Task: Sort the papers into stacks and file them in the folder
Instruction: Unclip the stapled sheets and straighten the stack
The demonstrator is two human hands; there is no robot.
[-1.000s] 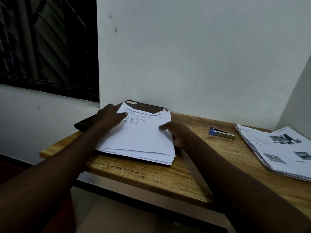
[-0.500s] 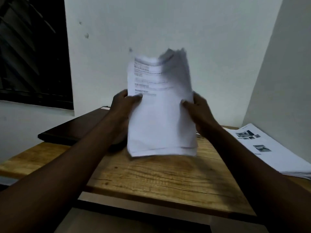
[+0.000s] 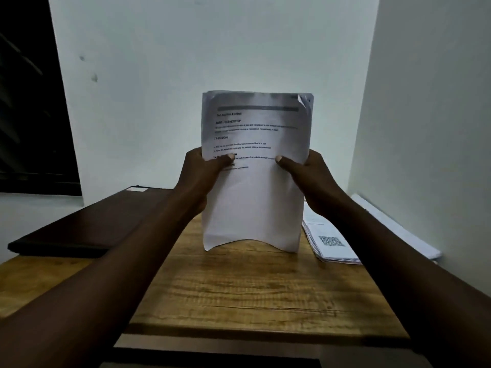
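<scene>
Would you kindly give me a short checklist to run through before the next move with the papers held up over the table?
1. Left hand grips the held papers at their left edge: ok.
2. Right hand grips their right edge: ok.
3. Sheets squared up: not ok, the top right corner is curled and the edges are staggered.
4. Bare table under the held papers: ok.
5. Folder lies at the left; open or shut: cannot tell.
6. Other stack lies aside at the right: ok.
</scene>
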